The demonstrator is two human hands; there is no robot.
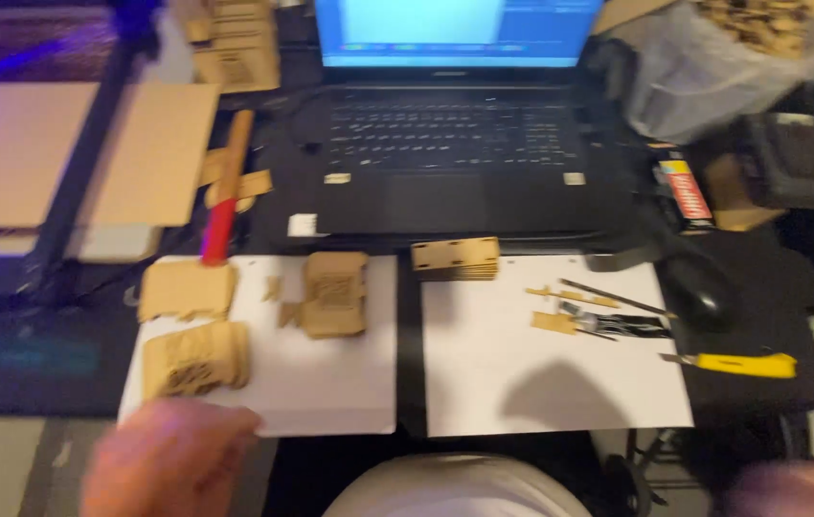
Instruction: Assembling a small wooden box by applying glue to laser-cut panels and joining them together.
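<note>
My left hand (169, 460) is blurred at the bottom left, over the near edge of a white sheet (330, 383), with nothing visibly in it. Just beyond it lies a stack of thin wooden cut pieces (194, 358). More wooden pieces (187, 289) and a small wooden assembly (334, 293) sit on the same sheet. My right hand (800, 486) shows only as a blurred edge at the bottom right corner. A second white sheet (560, 383) carries small wooden bits and thin tools (599, 308). A wooden stack (456, 258) rests at its top edge.
An open black laptop (455, 144) stands at the back. A yellow utility knife (737, 364) and black mouse (704, 292) lie on the right. A red-and-wood tool (225, 191), cardboard sheets (153, 153) and a clear bag of wooden parts (723, 57) sit around.
</note>
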